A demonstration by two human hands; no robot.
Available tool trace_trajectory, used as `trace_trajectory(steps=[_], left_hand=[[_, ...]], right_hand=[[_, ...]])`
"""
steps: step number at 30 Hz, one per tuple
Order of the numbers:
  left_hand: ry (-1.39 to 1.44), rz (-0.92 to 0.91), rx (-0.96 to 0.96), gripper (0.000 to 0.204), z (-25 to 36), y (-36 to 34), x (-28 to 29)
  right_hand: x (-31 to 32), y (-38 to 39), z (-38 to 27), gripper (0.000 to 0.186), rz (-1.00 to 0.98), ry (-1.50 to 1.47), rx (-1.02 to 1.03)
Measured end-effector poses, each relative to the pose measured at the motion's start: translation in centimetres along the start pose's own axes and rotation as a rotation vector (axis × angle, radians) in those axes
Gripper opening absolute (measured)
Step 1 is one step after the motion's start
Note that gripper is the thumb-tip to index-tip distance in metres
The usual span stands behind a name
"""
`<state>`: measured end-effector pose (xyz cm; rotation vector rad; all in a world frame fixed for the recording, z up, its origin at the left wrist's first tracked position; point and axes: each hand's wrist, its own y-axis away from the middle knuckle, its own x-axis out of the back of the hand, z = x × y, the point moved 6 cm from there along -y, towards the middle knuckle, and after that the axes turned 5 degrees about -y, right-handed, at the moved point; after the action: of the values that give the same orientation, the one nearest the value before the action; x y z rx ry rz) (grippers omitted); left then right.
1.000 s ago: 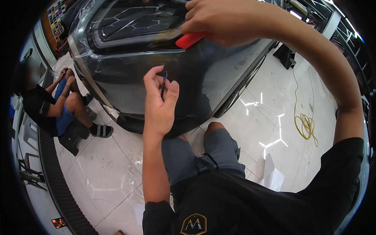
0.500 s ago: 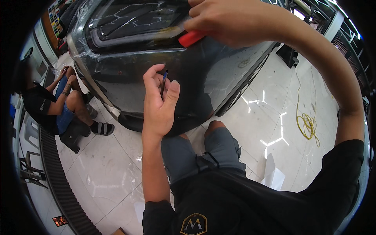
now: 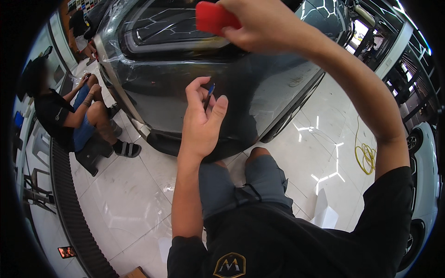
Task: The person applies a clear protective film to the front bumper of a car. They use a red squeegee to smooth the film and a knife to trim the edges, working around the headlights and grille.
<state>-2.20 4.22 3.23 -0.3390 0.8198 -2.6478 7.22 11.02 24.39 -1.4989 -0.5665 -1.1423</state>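
Observation:
My right hand is closed on a flat red squeegee, in front of a car's tail light. Whether the squeegee's edge touches the surface, I cannot tell. Lower down, my left hand has its fingers curled around a slim, dark, pen-like tool with a blue end. That hand is in front of the car's dark grey bumper. Wrinkled clear film covers the car's left corner, and a glossy film edge shows on the bumper's right part.
A seated person is on a low dark stool at left, with another person farther back. Yellow hose lies coiled on the tiled floor at right, and a white sheet is near my legs. A white car stands far right.
My right hand has moved the squeegee left and up across the tail light, and more of its flat face shows. The view has shifted slightly; my left hand keeps its grip.

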Motion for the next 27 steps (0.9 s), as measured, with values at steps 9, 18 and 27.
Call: trace_trajectory(steps=[9, 18, 27], left_hand=[[0.119, -0.005, 0.027, 0.062, -0.9, 0.5, 0.2], [0.035, 0.007, 0.038, 0.064, -0.5, 0.7, -0.4], [0.08, 0.02, 0.034, 0.064, -0.8, 0.8, -0.7]], right_hand=[[-5.7, -1.4, -2.8, 0.021, -0.097, 0.204, 0.129], [-5.3, -3.4, -3.7, 0.022, -0.029, 0.274, 0.142], [-5.0, -5.1, -2.8, 0.025, -0.037, 0.151, 0.06]])
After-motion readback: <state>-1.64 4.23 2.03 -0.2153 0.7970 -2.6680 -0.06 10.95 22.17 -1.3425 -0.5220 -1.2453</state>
